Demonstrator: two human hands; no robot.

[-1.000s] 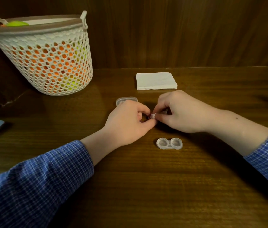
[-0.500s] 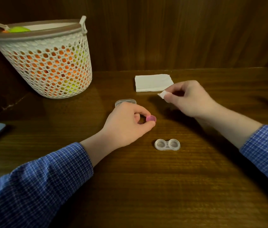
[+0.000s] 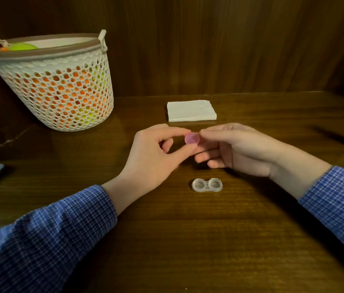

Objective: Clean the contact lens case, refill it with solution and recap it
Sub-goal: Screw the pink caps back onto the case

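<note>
At the pink cap, right hand back.

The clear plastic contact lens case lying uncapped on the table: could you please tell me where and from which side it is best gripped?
Probably pinch the clear plastic contact lens case across its narrow waist, between the two round wells, coming straight down from above. It lies flat on the wooden table with both wells open upward, so gripping there keeps fingertips out of the wells.
</note>
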